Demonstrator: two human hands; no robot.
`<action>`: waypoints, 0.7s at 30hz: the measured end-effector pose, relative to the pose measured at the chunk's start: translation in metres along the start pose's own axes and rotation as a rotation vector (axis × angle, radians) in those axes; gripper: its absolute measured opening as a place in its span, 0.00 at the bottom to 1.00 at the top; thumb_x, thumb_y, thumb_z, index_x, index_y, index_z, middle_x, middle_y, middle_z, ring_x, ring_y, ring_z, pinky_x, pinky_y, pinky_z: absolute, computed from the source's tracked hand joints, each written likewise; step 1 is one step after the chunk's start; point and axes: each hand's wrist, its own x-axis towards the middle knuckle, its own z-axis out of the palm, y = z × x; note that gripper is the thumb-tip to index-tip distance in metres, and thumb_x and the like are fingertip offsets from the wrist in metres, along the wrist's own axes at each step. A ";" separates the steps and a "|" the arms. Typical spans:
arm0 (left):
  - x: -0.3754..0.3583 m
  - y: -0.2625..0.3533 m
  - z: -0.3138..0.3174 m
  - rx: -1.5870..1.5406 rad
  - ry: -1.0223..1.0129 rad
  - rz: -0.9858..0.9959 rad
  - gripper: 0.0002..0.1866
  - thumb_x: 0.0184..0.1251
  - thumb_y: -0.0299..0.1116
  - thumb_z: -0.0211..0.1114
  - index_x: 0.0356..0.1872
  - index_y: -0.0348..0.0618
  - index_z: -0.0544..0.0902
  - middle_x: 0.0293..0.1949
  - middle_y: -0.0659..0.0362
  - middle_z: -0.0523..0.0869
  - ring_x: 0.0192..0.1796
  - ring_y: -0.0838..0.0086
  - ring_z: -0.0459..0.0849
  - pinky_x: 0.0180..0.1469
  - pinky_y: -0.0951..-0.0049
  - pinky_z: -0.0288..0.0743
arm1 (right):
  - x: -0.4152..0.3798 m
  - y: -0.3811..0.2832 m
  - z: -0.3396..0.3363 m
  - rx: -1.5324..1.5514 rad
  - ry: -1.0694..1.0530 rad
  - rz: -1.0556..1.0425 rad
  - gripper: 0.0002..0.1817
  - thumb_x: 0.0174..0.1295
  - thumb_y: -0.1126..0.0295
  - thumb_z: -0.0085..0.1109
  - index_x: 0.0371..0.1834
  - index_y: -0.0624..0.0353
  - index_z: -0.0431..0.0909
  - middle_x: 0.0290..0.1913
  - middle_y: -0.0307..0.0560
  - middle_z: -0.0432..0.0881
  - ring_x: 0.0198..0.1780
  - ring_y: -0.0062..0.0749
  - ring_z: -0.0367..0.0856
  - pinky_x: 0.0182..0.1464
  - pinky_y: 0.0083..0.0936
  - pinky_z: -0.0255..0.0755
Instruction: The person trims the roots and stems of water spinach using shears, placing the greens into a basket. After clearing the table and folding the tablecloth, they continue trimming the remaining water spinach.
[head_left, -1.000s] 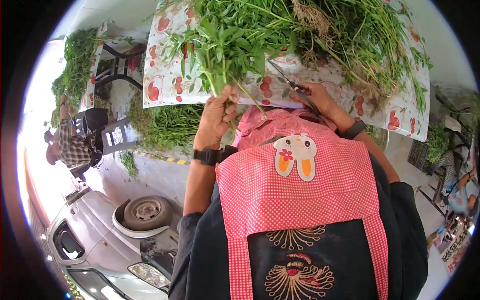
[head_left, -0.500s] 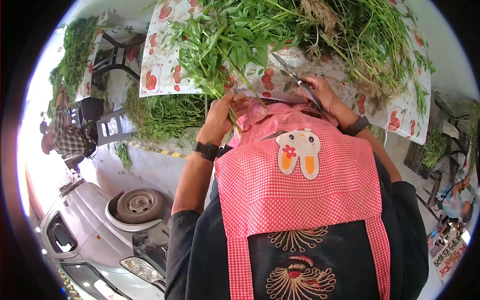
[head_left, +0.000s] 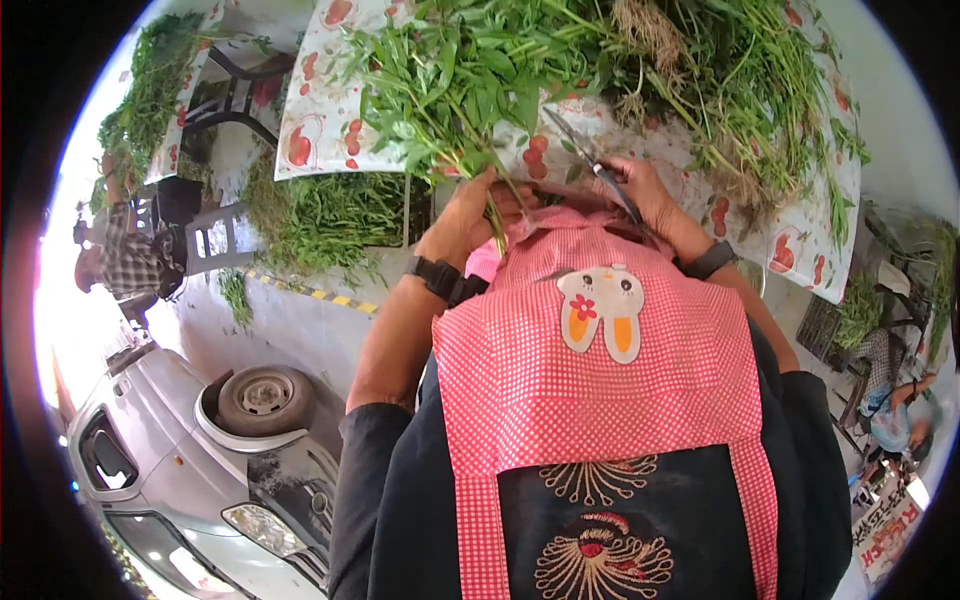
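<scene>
My left hand [head_left: 478, 212] is closed around the stems of a small bunch of leafy green plants [head_left: 440, 120], just above the table's near edge. The leafy tops point away from me and the cut stem ends hang below my fingers. My right hand [head_left: 640, 190] grips a pair of scissors [head_left: 612, 180] by the dark handles. Their blades point up and to the left over the tablecloth, apart from the stems. Beyond both hands lies a large heap of the same plants [head_left: 520, 60], with pale roots [head_left: 648, 35] on the right part of it.
A white tablecloth with red fruit [head_left: 325, 120] covers the table. More greens [head_left: 320, 220] lie in a crate at lower left, near a grey chair [head_left: 212, 240]. A silver car [head_left: 170, 440] stands at left. Other people sit at far left [head_left: 135, 255] and far right [head_left: 890, 415].
My left hand has moved slightly right and up with the bunch, closer to the right hand. The scissors have barely moved. The view has shifted a little.
</scene>
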 end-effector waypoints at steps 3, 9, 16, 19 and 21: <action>-0.017 0.005 -0.005 -0.020 0.123 0.049 0.17 0.72 0.43 0.50 0.45 0.38 0.75 0.26 0.58 0.77 0.25 0.73 0.77 0.25 0.70 0.75 | 0.002 0.003 -0.002 -0.057 -0.003 -0.037 0.17 0.57 0.62 0.63 0.44 0.64 0.80 0.19 0.33 0.72 0.21 0.14 0.65 0.23 0.18 0.62; -0.095 0.031 -0.007 0.209 0.238 0.439 0.12 0.69 0.39 0.57 0.38 0.40 0.78 0.19 0.63 0.77 0.13 0.84 0.67 0.12 0.84 0.53 | -0.011 -0.021 -0.003 -0.077 -0.044 -0.138 0.26 0.52 0.59 0.70 0.50 0.63 0.78 0.28 0.37 0.77 0.28 0.15 0.69 0.30 0.20 0.66; -0.092 0.020 -0.020 0.269 0.162 0.439 0.10 0.66 0.36 0.62 0.35 0.38 0.79 0.19 0.60 0.80 0.10 0.82 0.66 0.10 0.83 0.53 | -0.004 -0.027 0.005 0.072 -0.089 -0.296 0.31 0.53 0.56 0.69 0.55 0.66 0.75 0.31 0.37 0.79 0.31 0.16 0.71 0.33 0.17 0.66; -0.094 0.021 -0.017 0.283 0.158 0.415 0.10 0.66 0.36 0.62 0.35 0.38 0.79 0.19 0.60 0.80 0.10 0.82 0.66 0.10 0.83 0.53 | -0.010 -0.039 0.003 -0.074 -0.177 -0.192 0.35 0.52 0.50 0.68 0.56 0.67 0.74 0.36 0.45 0.82 0.36 0.20 0.75 0.38 0.19 0.70; -0.094 0.023 -0.018 0.292 0.125 0.394 0.10 0.66 0.36 0.62 0.35 0.38 0.79 0.19 0.60 0.80 0.10 0.82 0.66 0.10 0.83 0.53 | -0.005 -0.033 0.003 -0.023 -0.198 -0.219 0.38 0.52 0.51 0.69 0.60 0.66 0.70 0.38 0.38 0.78 0.38 0.18 0.71 0.40 0.17 0.68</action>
